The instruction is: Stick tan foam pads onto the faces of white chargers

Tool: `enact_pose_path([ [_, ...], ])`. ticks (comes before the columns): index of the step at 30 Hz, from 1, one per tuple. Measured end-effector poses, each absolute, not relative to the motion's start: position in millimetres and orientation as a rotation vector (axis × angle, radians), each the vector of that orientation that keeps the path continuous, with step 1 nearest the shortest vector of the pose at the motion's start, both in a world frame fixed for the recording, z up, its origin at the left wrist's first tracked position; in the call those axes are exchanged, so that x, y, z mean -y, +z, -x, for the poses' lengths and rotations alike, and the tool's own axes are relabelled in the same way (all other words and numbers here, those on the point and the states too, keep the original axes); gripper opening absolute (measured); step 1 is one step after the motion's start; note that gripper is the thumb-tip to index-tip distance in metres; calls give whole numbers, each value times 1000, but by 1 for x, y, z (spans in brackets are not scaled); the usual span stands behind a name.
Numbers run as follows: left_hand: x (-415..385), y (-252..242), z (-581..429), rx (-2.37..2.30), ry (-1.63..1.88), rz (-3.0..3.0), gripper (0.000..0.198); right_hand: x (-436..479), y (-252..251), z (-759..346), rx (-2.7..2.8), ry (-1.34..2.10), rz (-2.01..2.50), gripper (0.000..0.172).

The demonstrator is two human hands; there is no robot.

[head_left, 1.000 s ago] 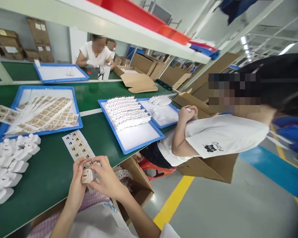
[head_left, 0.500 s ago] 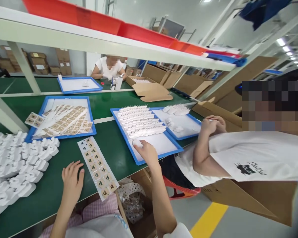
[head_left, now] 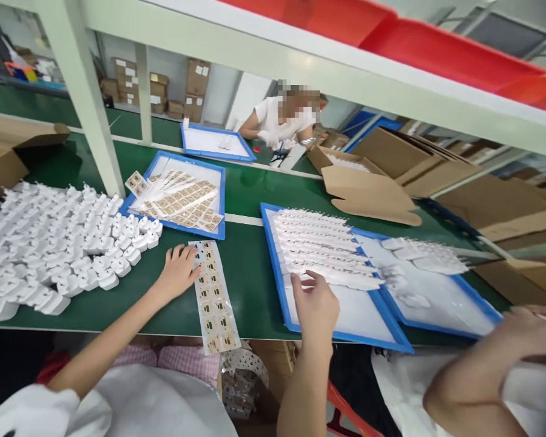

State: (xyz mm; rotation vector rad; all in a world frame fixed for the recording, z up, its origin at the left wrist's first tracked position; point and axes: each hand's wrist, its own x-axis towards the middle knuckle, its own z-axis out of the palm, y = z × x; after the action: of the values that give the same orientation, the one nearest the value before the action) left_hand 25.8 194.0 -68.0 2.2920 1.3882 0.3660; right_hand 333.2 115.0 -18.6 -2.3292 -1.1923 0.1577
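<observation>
Reaching over a green surface, the right hand is hanging open, fingers loosely spread, at the edge of overlapping white plug adapters in a blue-rimmed tray; a careless brush could topple those rows. The open left hand is resting on a label sheet, beside a loose heap of adapters.

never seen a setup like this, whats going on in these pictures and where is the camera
These come from one camera worn on a person's head, looking forward and down at their own bare hands, so no machine is involved. The left hand rests on a long printed sheet on a green workbench, beside a heap of white plastic pieces. The right hand touches rows of white pieces in a blue-framed tray; whether it grips one is hard to tell. A co-worker's arm shows at right.
</observation>
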Motion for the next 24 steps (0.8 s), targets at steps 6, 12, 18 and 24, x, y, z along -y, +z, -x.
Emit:
enact_pose_path([
  [6,-227,-81,-15,-1186,261,-2331,62,-153,-53,-249,1889,512,1536,34],
  [12,-220,-85,-14,-1179,268,-2352,52,-176,-86,-216,2059,611,1518,36],
  [18,-219,-82,-17,-1188,280,-2355,46,-186,-88,-218,2077,605,1647,27],
  [24,-218,-85,-17,-1194,253,-2332,50,-202,-83,-211,2106,590,1771,16],
])
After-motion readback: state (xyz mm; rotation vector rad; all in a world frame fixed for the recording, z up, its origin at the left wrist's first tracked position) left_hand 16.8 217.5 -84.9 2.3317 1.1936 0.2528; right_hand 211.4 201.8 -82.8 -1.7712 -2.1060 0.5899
